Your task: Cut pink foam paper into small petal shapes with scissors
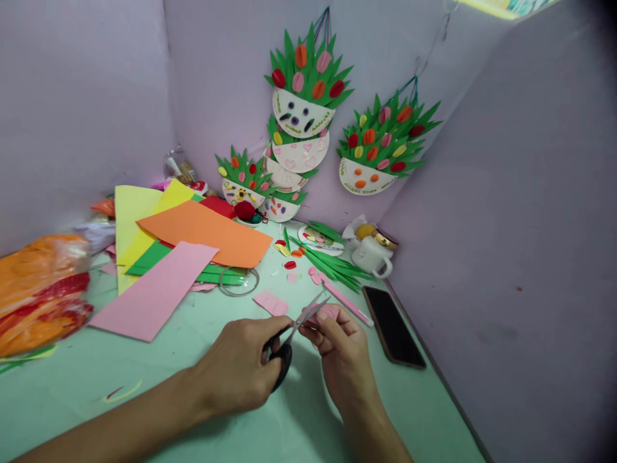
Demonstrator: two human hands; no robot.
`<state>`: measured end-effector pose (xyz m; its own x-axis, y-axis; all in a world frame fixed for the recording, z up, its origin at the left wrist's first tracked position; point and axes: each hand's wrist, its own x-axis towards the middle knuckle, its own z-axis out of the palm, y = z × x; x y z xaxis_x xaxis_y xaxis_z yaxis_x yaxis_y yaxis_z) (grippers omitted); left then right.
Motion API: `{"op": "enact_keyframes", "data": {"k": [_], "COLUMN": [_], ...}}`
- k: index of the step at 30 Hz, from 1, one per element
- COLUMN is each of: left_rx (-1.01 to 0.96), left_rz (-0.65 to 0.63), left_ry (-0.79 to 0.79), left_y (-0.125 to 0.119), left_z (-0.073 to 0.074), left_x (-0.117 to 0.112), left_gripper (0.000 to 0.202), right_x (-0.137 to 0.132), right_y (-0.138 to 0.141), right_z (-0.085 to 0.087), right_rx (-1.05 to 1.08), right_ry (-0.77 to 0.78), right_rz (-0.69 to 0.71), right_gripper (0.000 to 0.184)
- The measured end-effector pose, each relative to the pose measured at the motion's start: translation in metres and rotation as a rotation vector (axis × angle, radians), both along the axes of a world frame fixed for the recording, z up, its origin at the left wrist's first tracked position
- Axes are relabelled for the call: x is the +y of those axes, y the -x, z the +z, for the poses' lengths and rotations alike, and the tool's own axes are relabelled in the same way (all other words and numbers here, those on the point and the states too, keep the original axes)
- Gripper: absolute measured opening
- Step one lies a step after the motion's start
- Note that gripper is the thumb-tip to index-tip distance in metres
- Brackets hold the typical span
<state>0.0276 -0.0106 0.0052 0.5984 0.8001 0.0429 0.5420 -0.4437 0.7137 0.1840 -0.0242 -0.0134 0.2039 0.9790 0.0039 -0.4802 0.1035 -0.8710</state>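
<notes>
My left hand [243, 370] is closed round the black handles of a pair of scissors [296, 331], whose blades point up and to the right. My right hand [340, 350] pinches a small pink paper piece [329, 313] right at the blades. Both hands hover over the pale green table [193, 341]. A small pink paper scrap [270, 302] lies on the table just beyond the hands.
Large pink [154, 292], orange [205, 235], yellow and green sheets lie to the left, by a clear tape ring [240, 281]. A black phone [393, 325], a white mug [371, 255], green paper strips [332, 263] sit right. Paper flower baskets [301, 112] hang on the wall. An orange bag [41, 292] is far left.
</notes>
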Motion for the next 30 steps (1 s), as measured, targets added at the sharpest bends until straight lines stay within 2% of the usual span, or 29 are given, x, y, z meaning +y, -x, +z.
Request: {"op": "enact_keyframes", "data": {"k": [6,13,20,30], "left_rx": [-0.027,0.0,0.039,-0.015], "left_rz": [0.002,0.011,0.012,0.019], "left_ry": [-0.018,-0.021,-0.047,-0.081], "left_y": [0.0,0.001,0.001,0.0], "left_z": [-0.005,0.001,0.005,-0.006], "left_x": [0.0,-0.002,0.0,0.002], "left_gripper": [0.013,0.01,0.019,0.016], "right_x": [0.0,0.001,0.001,0.001], "right_y": [0.0,-0.002,-0.005,-0.003], "right_z": [0.001,0.0,0.0,0.001], "right_rx": [0.013,0.002,-0.025,-0.019], "right_ry": [0.001,0.029,0.048,0.061], "right_rz": [0.004,-0.011,-0.018,-0.059], "right_gripper": [0.013,0.017,0.02,0.019]}}
